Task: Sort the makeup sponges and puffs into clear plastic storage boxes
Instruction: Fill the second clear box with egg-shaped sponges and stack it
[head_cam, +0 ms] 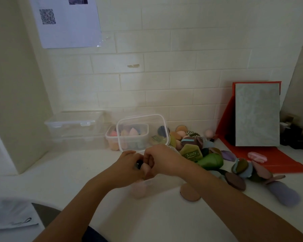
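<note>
Both hands meet mid-counter: left hand (129, 163) and right hand (160, 159) are curled tight together on sth small and dark, too hidden to name. Blurred pink sponge (138, 189) at 6 o'clock, just below. Clear box (142, 131) upright at 12, sponges behind it. Puff pile (217, 159) crowds 3 o'clock; white counter (59, 172) bare toward 9.
</note>
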A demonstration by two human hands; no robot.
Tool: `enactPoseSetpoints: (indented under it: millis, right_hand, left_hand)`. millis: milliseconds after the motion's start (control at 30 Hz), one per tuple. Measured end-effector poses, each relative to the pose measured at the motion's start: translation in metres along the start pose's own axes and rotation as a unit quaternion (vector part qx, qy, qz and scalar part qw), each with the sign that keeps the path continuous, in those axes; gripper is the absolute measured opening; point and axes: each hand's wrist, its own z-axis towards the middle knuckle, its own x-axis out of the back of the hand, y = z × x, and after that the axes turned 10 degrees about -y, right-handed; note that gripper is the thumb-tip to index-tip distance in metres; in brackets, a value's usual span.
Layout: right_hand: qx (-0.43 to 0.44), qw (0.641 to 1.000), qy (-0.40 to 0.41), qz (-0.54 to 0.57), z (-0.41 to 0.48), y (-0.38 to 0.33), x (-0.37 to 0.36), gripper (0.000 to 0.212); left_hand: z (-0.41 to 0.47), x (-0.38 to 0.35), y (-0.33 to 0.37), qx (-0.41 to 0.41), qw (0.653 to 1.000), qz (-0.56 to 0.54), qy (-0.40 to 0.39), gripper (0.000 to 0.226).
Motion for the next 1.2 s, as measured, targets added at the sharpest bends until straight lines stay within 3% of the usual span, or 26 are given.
enactPoseSetpoints:
  millis: [100,233,333,400,467,600,767,1000,1067,1200]
  right_hand:
    - [-0.015,0.997,-0.04,0.057,0.0,0.003,0.005,0.024]
    - [-0.014,0.974,-0.081,0.211,-0.012,0.015,0.032,0.026]
    - [-0.054,0.961,0.07,0.262,-0.02,0.036,0.056,0.013]
    - [-0.125,0.95,0.203,0.202,-0.02,0.065,0.065,0.012]
    - [-0.203,0.926,0.282,0.148,-0.019,0.099,0.067,0.023]
    - [-0.308,0.916,0.231,0.109,-0.013,0.167,0.055,0.045]
    - [-0.38,0.915,0.129,0.024,0.005,0.214,0.043,0.049]
    - [-0.36,0.91,-0.038,-0.201,0.008,0.231,0.033,0.045]
    - [-0.372,0.908,-0.013,-0.192,0.008,0.234,0.032,0.046]
    - [-0.365,0.91,0.191,-0.044,0.005,0.225,0.042,0.046]
  left_hand:
    - [0.006,-0.002,-0.001,0.007,1.0,0.02,0.015,0.028]
    - [0.009,-0.005,0.006,0.001,0.999,0.005,0.053,0.006]
    - [0.01,-0.007,0.004,-0.001,0.998,0.024,0.057,0.029]
    - [0.01,-0.008,0.002,0.005,0.998,0.03,0.051,0.036]
    - [0.011,-0.009,0.001,0.013,0.999,0.031,0.041,0.039]
    - [0.012,-0.01,-0.001,0.008,0.999,0.028,0.036,0.041]
    - [0.011,-0.011,-0.003,0.0,0.999,0.016,0.042,0.037]
    - [0.012,-0.013,-0.005,-0.007,0.999,0.013,0.051,0.034]
    - [0.011,-0.013,-0.005,-0.007,0.999,0.01,0.051,0.033]
    - [0.01,-0.012,-0.003,-0.003,0.999,0.009,0.044,0.035]
